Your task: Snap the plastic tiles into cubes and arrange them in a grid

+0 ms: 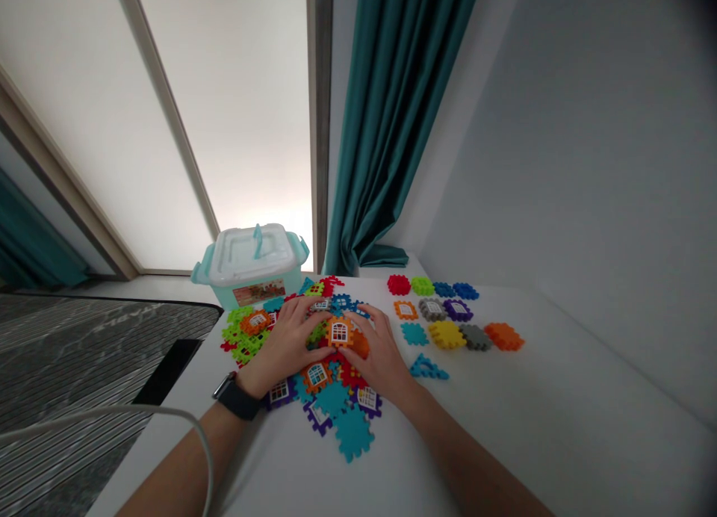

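Above a heap of interlocking plastic tiles, an orange window tile sits between my two hands. My left hand grips it from the left, with the thumb at its lower edge and a finger near its top. From the other side, my right hand has its thumb low and its fingers curved over the top. A plain orange tile shows within my right hand's curl; whether it is gripped too, I cannot tell. Nearer my body lie turquoise tiles and a purple window tile. Green tiles lie left of my left hand.
Right of the heap, tiles stand in rows by colour, including yellow tiles, orange tiles and a blue triangular piece. A lidded turquoise box stands at the back left. A white cable crosses before my left forearm.
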`<move>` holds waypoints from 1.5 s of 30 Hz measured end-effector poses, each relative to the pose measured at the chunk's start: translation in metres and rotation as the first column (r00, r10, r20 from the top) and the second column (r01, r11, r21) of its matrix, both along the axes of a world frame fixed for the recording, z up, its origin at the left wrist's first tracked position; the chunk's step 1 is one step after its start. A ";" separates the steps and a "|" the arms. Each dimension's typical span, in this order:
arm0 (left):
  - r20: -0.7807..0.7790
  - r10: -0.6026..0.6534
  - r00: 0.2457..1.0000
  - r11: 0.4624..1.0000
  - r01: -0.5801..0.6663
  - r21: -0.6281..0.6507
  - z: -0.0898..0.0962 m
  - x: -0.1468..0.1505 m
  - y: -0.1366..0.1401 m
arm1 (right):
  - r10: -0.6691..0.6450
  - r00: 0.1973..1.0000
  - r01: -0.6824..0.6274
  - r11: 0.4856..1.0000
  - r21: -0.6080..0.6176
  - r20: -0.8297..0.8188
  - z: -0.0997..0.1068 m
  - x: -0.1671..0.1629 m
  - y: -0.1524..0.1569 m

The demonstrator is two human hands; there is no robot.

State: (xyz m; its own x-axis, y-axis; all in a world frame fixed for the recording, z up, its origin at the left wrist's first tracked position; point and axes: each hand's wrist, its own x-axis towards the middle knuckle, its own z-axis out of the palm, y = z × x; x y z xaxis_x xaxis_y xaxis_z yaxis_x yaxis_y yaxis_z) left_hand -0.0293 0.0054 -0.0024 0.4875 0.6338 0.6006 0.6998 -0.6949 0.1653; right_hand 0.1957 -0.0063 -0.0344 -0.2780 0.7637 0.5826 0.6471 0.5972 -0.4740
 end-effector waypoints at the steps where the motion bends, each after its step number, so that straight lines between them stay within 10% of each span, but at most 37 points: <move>1: -0.002 -0.001 1.000 1.000 0.001 0.002 0.000 0.000 0.000 | 0.005 1.000 -0.005 1.000 -0.003 0.002 0.000 0.000 0.000; 45: 0.145 -0.057 0.988 0.992 0.072 -0.102 -0.005 -0.003 0.003 | 0.168 0.977 -0.194 0.953 0.231 0.131 0.013 0.017 0.008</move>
State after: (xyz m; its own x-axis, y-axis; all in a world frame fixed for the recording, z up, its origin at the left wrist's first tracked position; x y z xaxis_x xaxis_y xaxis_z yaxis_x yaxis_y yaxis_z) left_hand -0.0321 0.0087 -0.0077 0.4441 0.6679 0.5973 0.6182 -0.7109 0.3353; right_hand 0.2124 0.0012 -0.0215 -0.4703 0.5354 0.7016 0.5569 0.7968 -0.2347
